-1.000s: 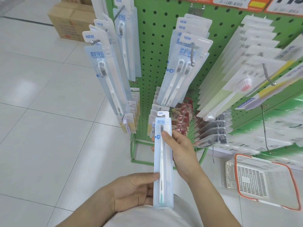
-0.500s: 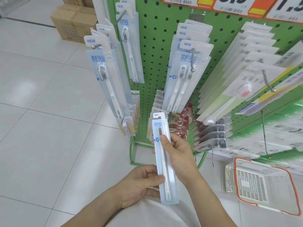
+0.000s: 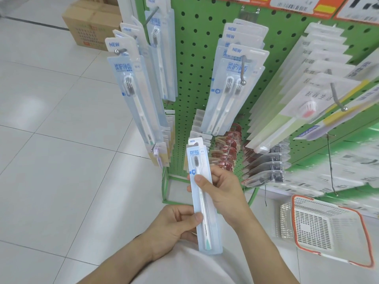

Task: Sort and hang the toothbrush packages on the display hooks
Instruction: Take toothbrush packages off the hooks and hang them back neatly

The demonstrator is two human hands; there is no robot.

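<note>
A white tiled floor (image 3: 51, 140) fills the left of the frame, with a cardboard box (image 3: 90, 23) set at the upper left. Beside it, a green pegboard rack (image 3: 194, 83) is seen, on whose hooks toothbrush packages are hung: a left row (image 3: 133, 93) on a hook (image 3: 120, 51), a middle row (image 3: 229, 87), and a right row (image 3: 287, 103). At lower centre, a single toothbrush package (image 3: 202, 193) is held upright in front of the rack, not on any hook. Its lower part is pinched by the left hand (image 3: 174, 224), thumb on the front; its middle is gripped by the right hand (image 3: 223, 189), fingers curled round it. At the lower right, a white basket with an orange rim (image 3: 328, 228) is seen on the floor.
</note>
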